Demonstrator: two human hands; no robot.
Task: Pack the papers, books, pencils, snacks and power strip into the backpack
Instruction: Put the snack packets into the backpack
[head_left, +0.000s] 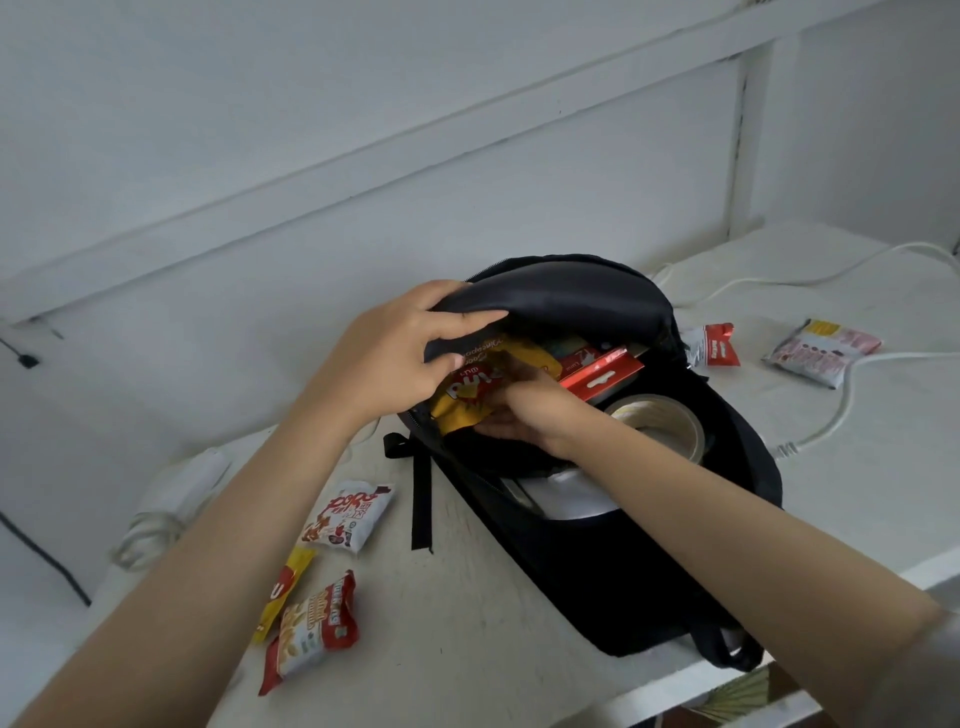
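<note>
Five snack packets are lying loose on the white table (467, 597) right now: a white one with red print (348, 514), a skinny yellow one (283, 592) and a red-and-white one (311, 629) on my left, just beside the bag. A small red-and-white one (711, 345) and a pink-and-white one (823, 353) sit off to the right.

The black fabric backpack (727, 467) lies flat in the middle, unzipped. My left hand (395, 353) grips the black top flap (561, 296), fingers curled over its edge, holding it up. My right hand (524, 410) is down inside the opening, fingers clutching a crinkly yellow-and-red snack bag (462, 410) that's halfway in.

Already inside are a flat red cardboard box (602, 371), a beige roll of tape (654, 421) right next to my wrist, and something white and flat (571, 499) lower down, can't tell if it's papers.

The white power strip (176, 488) with its coiled cord sits at the table's left edge, partly behind my forearm. A white cable (779, 280) snakes across the right side.
</note>
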